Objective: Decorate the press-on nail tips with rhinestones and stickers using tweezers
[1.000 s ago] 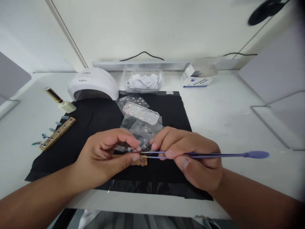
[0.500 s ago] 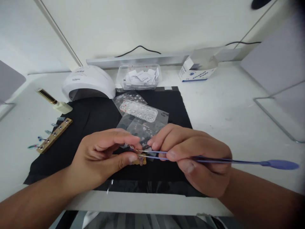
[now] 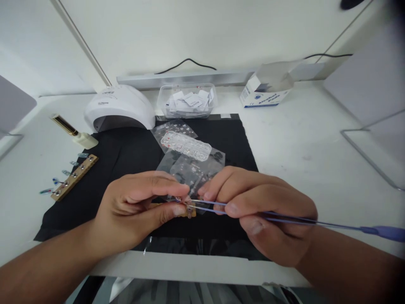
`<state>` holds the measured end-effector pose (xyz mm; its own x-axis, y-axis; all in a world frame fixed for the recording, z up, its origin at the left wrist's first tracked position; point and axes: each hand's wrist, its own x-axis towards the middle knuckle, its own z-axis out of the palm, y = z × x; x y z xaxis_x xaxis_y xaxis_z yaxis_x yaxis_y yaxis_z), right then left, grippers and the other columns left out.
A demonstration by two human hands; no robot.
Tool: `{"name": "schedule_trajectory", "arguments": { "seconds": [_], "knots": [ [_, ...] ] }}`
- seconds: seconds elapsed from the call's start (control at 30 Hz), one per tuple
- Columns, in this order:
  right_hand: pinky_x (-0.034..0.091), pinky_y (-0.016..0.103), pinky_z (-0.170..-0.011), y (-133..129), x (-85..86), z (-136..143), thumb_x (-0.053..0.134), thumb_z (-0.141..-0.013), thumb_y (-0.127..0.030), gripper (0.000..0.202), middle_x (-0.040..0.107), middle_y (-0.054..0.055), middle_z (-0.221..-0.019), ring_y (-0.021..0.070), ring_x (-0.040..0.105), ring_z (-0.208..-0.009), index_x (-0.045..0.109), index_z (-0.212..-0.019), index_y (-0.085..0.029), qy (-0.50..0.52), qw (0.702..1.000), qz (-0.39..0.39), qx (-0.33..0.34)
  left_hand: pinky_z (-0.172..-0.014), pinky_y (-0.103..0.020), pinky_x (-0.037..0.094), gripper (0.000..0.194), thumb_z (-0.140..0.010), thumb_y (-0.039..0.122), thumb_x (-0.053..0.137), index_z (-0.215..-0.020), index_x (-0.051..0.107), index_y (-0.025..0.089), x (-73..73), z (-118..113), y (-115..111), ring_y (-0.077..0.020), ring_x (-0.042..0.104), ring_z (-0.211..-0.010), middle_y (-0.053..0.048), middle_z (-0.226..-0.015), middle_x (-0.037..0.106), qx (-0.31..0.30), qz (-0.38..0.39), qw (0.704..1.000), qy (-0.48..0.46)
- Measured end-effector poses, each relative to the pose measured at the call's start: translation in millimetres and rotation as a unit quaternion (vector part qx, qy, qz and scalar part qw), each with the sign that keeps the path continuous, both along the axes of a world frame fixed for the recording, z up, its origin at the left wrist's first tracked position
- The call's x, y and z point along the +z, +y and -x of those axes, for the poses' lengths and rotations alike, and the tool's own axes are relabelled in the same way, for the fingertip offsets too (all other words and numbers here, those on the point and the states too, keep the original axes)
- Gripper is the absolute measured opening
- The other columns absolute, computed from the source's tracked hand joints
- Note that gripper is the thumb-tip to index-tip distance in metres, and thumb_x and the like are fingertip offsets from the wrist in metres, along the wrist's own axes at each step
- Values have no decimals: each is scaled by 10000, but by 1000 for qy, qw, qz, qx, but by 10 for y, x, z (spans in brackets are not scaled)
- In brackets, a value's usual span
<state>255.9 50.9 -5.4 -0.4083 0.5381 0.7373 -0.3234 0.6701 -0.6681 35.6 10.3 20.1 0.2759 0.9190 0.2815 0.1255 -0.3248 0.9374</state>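
My left hand (image 3: 142, 202) is closed around a short wooden nail tip stand (image 3: 192, 211), with thumb in front and forefinger above. Small decorated nail tips (image 3: 190, 212) sit on the stand, partly hidden by my fingers. In a pinch, my right hand (image 3: 268, 211) holds long purple tweezers (image 3: 341, 226) lying almost level. Their thin points reach the nail tips beside my left thumb and stand slightly apart. Whether they grip a tiny piece I cannot tell. Behind my hands lie clear sticker sheets (image 3: 218, 159) and a clear case of small decorations (image 3: 186, 145).
A second wooden stand (image 3: 76, 177) bears several nail tips at the left, near a cream polish bottle (image 3: 87, 140). A white nail lamp (image 3: 122, 105), a clear tub of packets (image 3: 188, 110) and an alcohol pads box (image 3: 265, 95) line the back. A black mat (image 3: 126, 147) covers the middle.
My right hand has moved slightly right and down, and the tweezers' rear end now reaches the picture edge. The left hand keeps its hold. The whole view has shifted slightly.
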Motion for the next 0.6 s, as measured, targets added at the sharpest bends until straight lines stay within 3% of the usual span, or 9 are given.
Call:
{"name": "schedule_trajectory", "arguments": {
  "seconds": [0.2,0.43,0.6],
  "knots": [
    [640,413,-702,-7,-12,-2,522,-860,-120,253,701,82,-778,232,717,-779,711,-1001,-210,-5,1000,3,2,-655,-201,623,376,-784,78,779,-1044,787,349,13,-3,-11,-142,742,-761,12,-853,787,7,-10,1000,18],
    [643,412,-725,-14,-16,-1,538,-820,-68,240,674,80,-752,225,706,-768,718,-943,-169,4,1000,18,12,-652,-231,630,360,-780,84,781,-1029,792,344,13,-5,-15,-164,745,-764,4,-859,794,15,-8,1000,24],
    [643,423,-711,-34,-42,-3,529,-871,-130,233,691,77,-766,233,710,-764,726,-972,-205,-3,1000,28,-3,-641,-248,630,352,-781,97,784,-1024,792,352,22,-18,-9,-176,747,-759,-1,-863,794,20,-2,999,25]
  ]
}}
